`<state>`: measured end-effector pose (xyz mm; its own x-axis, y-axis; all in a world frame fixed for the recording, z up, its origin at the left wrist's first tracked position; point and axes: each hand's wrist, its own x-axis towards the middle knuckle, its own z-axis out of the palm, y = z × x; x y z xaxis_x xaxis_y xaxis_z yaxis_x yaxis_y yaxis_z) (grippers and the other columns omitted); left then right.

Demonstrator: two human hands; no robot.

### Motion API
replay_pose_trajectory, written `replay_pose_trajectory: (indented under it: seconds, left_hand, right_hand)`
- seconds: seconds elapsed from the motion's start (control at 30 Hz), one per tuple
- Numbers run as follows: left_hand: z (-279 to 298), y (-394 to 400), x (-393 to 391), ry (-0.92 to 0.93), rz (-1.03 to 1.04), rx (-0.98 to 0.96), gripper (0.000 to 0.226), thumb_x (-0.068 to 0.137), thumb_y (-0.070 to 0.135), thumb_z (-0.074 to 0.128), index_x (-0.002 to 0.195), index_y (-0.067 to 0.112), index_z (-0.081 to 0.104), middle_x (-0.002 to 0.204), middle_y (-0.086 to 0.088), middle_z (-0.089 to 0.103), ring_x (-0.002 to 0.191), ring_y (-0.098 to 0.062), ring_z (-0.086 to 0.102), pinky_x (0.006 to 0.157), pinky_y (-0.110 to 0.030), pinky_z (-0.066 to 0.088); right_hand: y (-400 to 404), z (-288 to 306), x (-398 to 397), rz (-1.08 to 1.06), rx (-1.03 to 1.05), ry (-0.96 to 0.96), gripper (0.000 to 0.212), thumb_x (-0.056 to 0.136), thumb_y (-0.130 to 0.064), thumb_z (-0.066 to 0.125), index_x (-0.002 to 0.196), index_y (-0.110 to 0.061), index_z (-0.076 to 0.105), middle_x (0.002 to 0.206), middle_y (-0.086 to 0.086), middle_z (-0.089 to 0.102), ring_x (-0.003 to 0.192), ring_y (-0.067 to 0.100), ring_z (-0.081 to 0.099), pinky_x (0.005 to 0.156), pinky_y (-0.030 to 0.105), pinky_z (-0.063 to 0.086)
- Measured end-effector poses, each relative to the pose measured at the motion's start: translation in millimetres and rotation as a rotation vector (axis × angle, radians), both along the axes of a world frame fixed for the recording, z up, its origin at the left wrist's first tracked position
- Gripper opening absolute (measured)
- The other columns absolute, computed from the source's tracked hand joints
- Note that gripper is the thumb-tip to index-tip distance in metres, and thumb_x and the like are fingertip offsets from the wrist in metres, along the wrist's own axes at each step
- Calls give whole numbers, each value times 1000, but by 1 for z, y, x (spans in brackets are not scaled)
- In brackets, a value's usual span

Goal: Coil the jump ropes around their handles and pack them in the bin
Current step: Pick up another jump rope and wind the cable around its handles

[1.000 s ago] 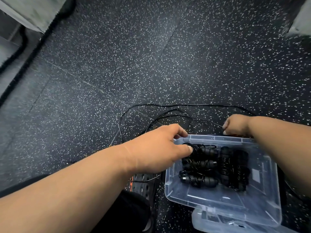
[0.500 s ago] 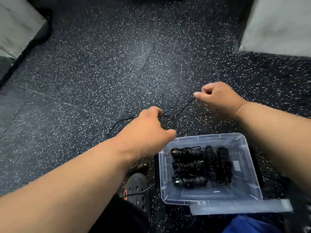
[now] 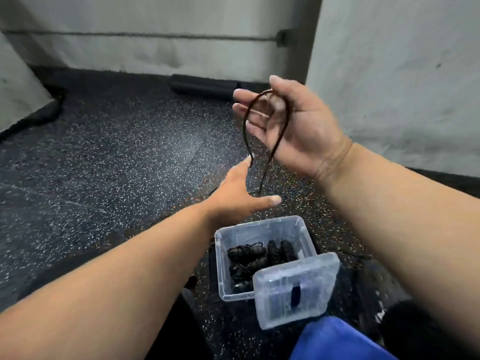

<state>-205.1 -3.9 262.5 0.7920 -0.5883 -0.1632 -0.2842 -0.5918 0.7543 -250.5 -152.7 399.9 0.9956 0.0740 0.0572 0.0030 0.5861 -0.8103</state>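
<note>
**Rope loop raised in R hand, bin below**

Dark jump rope hangs as a narrow loop from the right hand, top of loop draped over the index finger w/ thumb above it; other fingers lie relaxed and slightly spread, palm facing the camera. Both strands drop down toward the left hand, which is lower and nearer the floor. L hand seen from the back, thumb stretched out to the right, fingers pointing away; one strand runs by the fingertips, the other ends behind the hand. Can't tell if the L fingers pinch the rope or just touch it.

Clear plastic bin sits on the floor beneath both forearms, just below the L hand. Inside: several coiled ropes wound on black handles, lying side by side, packed toward the bin's middle. Clear lid tilts across the bin's near-right corner, covering part of it.

Floor is black rubber w/ white speckle. Pale wall behind, black foam roller at its base. Blue fabric at bottom edge.
</note>
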Motion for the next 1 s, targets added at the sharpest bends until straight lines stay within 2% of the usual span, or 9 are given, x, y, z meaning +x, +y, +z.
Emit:
replay_pose_trajectory:
  seconds: [0.1,0.17,0.27,0.4,0.6,0.7,0.8,0.9,1.0]
  left_hand:
    - [5,-3,-27,53,-110,-55,84,78,80,71,149,45,44,152,14,51,133,-4,52,107,-17,43]
    - [13,-6,-40,0,-116,-22,34,98,68,56,115,41,67,119,14,72,107,-5,66,96,-31,51]
    - [30,-3,-42,6,-42,-5,53,112,56,33,92,24,71,105,-3,79,105,-24,71,94,-42,51]
    - [55,10,-29,133,111,-222,48,115,48,30,89,16,56,94,0,82,97,-20,73,90,-39,57]
    - [94,6,-38,393,181,-659,34,115,36,35,95,15,54,100,-20,80,102,-34,78,81,-39,64]
    - [107,10,-47,421,180,-748,35,116,32,34,93,15,54,96,-20,79,103,-41,76,94,-49,62]
    - [120,18,-52,482,198,-866,40,115,42,33,92,16,53,94,-19,78,100,-38,77,90,-45,62]
    - [133,20,-45,534,186,-948,41,114,47,32,94,18,53,98,-20,78,98,-37,78,85,-43,64]
    - [129,31,-32,531,235,-1026,40,114,48,33,99,18,56,106,-21,79,102,-36,78,83,-41,65]
  right_hand:
    - [14,26,-23,-36,45,-5,56,106,-33,43,53,-18,51,102,11,74,106,29,67,102,39,40]
    - [20,35,-34,-92,18,12,56,107,-35,44,54,-19,52,93,8,74,99,26,69,100,39,44]
    - [17,39,-48,-209,-16,37,52,107,-39,45,60,-21,58,95,8,76,99,25,72,98,38,45]
    - [1,18,-55,-424,-303,152,40,106,-55,42,95,-24,66,102,3,76,99,21,68,91,38,45]
    - [-13,-62,-82,-143,-656,175,66,91,-82,28,136,-47,61,139,-11,64,130,14,53,114,42,30]
    - [-1,-75,-86,-27,-669,123,69,90,-85,16,129,-56,64,132,-23,67,128,-1,57,109,30,32]
    - [8,-83,-83,-50,-644,225,80,84,-89,20,129,-42,68,126,-7,73,126,13,61,105,37,36]
    - [11,-82,-84,12,-919,178,54,100,-67,39,122,-31,72,118,0,74,117,16,63,108,46,43]
    - [15,-82,-82,-50,-1137,100,43,111,-38,42,99,-10,72,91,8,72,86,22,63,99,54,48]
